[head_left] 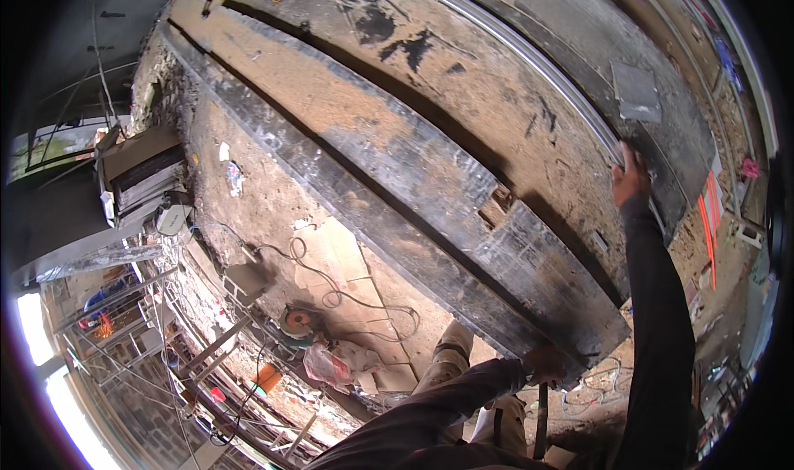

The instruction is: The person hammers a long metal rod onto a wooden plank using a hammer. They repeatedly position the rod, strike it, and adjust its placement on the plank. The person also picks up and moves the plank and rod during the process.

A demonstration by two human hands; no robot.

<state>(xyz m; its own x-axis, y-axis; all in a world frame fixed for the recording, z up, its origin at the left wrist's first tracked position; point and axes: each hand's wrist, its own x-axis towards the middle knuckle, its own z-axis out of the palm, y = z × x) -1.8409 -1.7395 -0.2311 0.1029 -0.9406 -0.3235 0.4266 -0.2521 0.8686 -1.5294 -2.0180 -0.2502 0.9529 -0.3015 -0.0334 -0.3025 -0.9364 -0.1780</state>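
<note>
The shiny bar (538, 55) lies on the dusty brown surface (504, 106), and the right hand (632, 179) has its fingers curled around it near its close end. Most of the bar runs away past that grip, up and to the left. That long part may be hard to steer. If the hand twists, the far end could swing and knock something. The bar looks smooth, so it could slip if the fingers get loose.

Just past the grip, to its right, lies a grey square plate (636, 92); a sideways push could bump it. To the grip's left there is a wide strip to slide across, up to the edge of the long dark beam (447, 172). The bar could catch on that edge or on the beam's broken hole (498, 208).

Below the grip, the left hand (543, 362) is at the beam's near end. It is in shadow, so one cannot tell if it squeezes or just rests. Its fingers could get pinched if the beam tips.
</note>
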